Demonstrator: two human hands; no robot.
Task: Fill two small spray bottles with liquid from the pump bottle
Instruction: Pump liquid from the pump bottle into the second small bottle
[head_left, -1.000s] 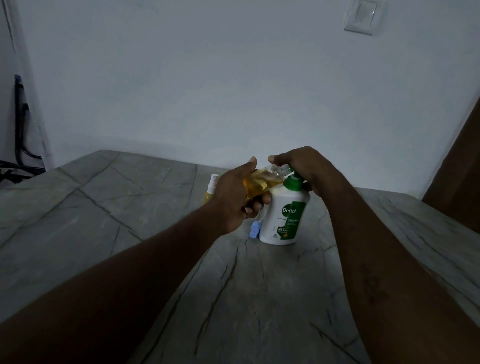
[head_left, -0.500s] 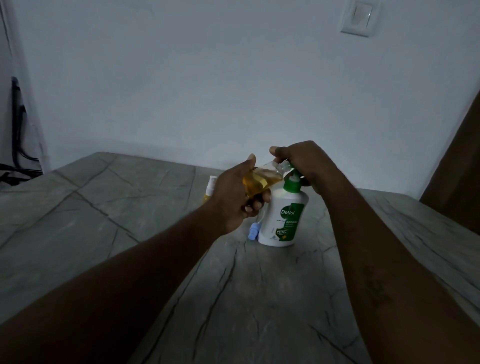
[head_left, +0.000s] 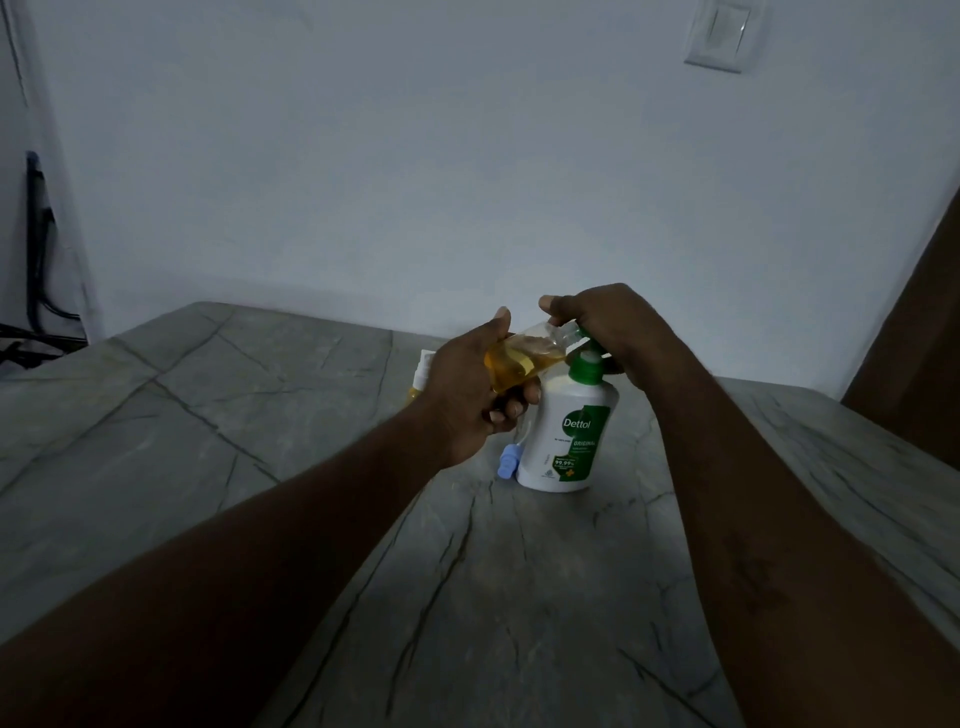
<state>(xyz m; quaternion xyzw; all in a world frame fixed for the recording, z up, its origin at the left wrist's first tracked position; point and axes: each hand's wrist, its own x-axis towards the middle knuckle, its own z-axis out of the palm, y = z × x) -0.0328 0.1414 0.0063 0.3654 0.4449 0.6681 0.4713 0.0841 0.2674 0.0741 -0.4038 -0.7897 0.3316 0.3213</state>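
pump bottle (head_left: 569, 441): pump head buried under right hand (head_left: 608, 327), only the green collar shows. held spray bottle (head_left: 524, 358): mouth hidden behind the right thumb, contact with the spout cannot be told. second spray bottle (head_left: 420, 376) mostly behind left hand (head_left: 467, 395). blue cap (head_left: 507, 461) partly covered. label small print unreadable. both forearms run off the bottom edge.

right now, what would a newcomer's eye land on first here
First, the spray bottle of amber liquid, held tilted in the left hand mid-table, its neck up against the green top of the white pump bottle. The right hand grips that pump top. A blue cap lies on the grey table by the pump bottle's base.
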